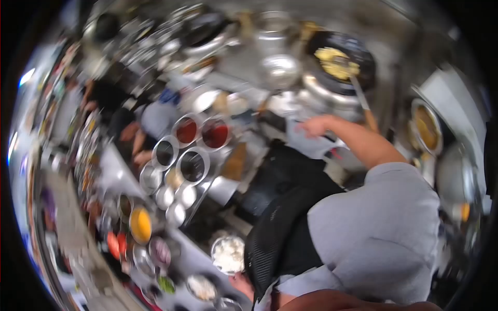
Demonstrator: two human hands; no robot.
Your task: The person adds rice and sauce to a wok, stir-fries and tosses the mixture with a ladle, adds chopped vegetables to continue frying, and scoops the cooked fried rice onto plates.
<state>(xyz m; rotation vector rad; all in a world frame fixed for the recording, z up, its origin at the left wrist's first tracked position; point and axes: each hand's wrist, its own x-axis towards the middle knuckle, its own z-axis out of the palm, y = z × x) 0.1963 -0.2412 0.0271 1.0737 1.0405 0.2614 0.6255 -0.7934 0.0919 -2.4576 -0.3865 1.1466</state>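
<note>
- Left hand (241,285): near side, at near rim of the bowl of white chunks (228,255); looks to be touching. Fingers partly hidden, blurred; can't make out whether they pinch the rim or just rest against it.
- Right hand (314,126): arm stretched far and left, fingers toward the left, over a pale tray (309,146). Blurred; can't make out if spread, pressed together or pinching something.
- Bowl of white chunks: main thing at the hands, near side, just left of the black apron (280,228).
- Beyond right hand, far right: black pan (365,62) with yellow food (336,63) in it; spatula (367,106) leans out over the near edge, handle running down toward right forearm.
- Left of right hand: pots of red sauce (215,135), dark pot (193,166) beside them.
- Near left, past the bowl: yellow sauce (140,226), chopped purple stuff (161,252), green bits (166,284), another white-filled bowl (202,288).
- Far left: co-worker (158,119) bent over the counter, apart from both hands.
- Step, my judgement: left hand handling ingredient bowl while right reaches across the counter.
- Next move, judged: calls for a sure hold on the rim, bowl level, and right forearm clear of the spatula handle.
</note>
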